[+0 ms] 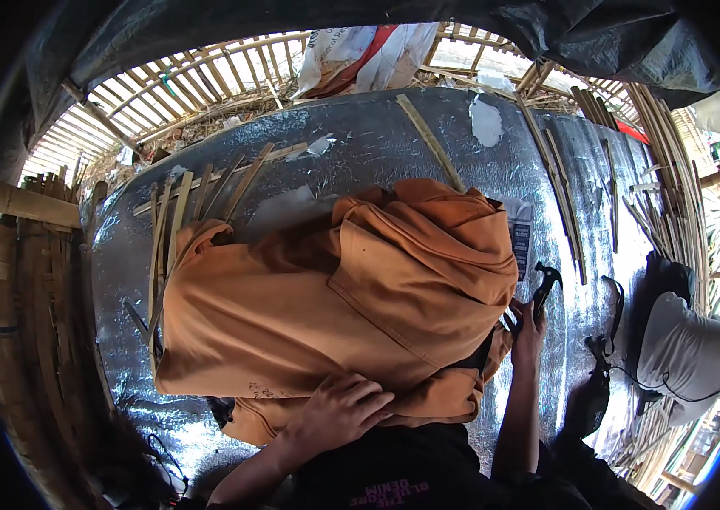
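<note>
A large orange-brown garment (292, 297), folded into a bulky bundle, lies in front of me with a raised heap at its right side. My left hand (347, 410) rests on the near edge of the cloth, fingers slightly bent and a little apart. At the right edge of the bundle, my right hand (528, 331) grips a black hammer (545, 285) by its handle, with the head pointing up and away from me. Part of the handle is hidden in the fingers. Beside the cloth, a printed packet (520, 234) lies partly covered.
Underneath spreads a shiny silver sheet (360, 127). Bamboo strips (180, 212) lie at the left, and more strips (560, 191) at the right. A pale hat (687, 353) with a cord sits far right. Bamboo slats (181, 93) fence the back; split bamboo stands at left.
</note>
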Tool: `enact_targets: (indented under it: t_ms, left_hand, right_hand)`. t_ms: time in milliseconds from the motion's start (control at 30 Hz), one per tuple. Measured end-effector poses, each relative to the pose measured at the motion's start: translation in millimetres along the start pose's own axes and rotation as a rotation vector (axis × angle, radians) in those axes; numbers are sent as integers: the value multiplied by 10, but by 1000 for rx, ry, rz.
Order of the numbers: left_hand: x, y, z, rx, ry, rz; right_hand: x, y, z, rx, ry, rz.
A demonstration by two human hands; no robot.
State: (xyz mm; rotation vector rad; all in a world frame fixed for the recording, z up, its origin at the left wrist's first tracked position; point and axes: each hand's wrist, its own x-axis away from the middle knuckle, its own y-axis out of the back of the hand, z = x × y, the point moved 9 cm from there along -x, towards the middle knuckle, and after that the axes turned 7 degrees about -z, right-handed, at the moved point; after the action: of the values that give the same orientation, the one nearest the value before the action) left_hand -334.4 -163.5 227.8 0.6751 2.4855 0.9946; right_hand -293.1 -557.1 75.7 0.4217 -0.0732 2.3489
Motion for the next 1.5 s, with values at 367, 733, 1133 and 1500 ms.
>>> enact_targets:
  t_ms: [367, 733, 1133, 1500]
  left_hand:
    - [-973, 185, -194, 65, -54, -209]
    - [-1540, -689, -540, -453, -205, -158]
    - [-1575, -496, -223, 11, -8, -184]
    - [-1418, -232, -325, -28, -81, -485]
  right_hand:
    - [158, -65, 659, 1036, 757, -178]
    - [523, 143, -199, 1290, 925, -123]
    - [1164, -216, -470, 267, -81, 563]
    - [999, 230, -925, 306, -131, 359]
